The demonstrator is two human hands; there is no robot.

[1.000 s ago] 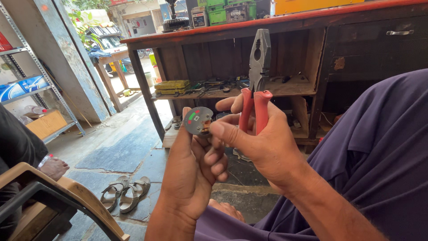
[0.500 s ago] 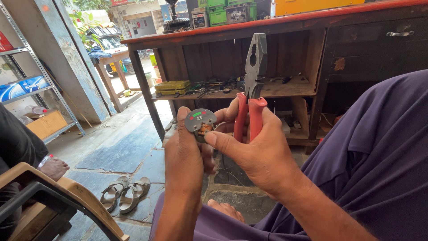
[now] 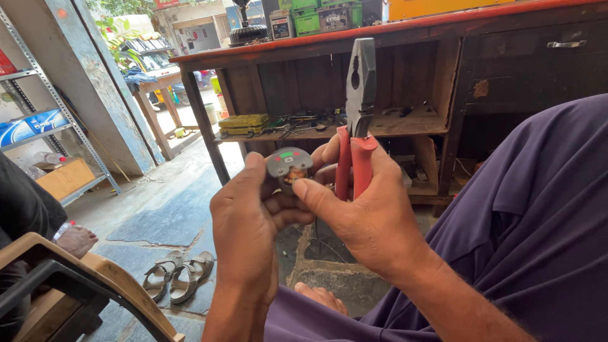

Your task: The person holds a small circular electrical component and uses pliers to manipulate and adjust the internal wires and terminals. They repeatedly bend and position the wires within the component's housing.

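Note:
My left hand (image 3: 248, 234) pinches a small round grey electrical part (image 3: 289, 164) with a green mark and a copper-coloured middle, held up at chest height. My right hand (image 3: 367, 218) grips a pair of pliers (image 3: 356, 107) by their red handles, steel jaws pointing straight up. The right thumb reaches across and touches the lower edge of the grey part. Both hands meet in the middle of the view, above my purple-clothed lap (image 3: 525, 240).
A dark wooden workbench (image 3: 380, 38) with a red top stands ahead, tools scattered on its lower shelf (image 3: 297, 123). A pair of sandals (image 3: 177, 278) lies on the stone floor. Another person's hand (image 3: 75, 239) rests at left beside a wooden chair arm (image 3: 95, 278). A metal rack (image 3: 57, 107) stands far left.
Both hands have drifted slightly left and closer together. The right thumb now presses on the grey part, and the pliers stand more upright.

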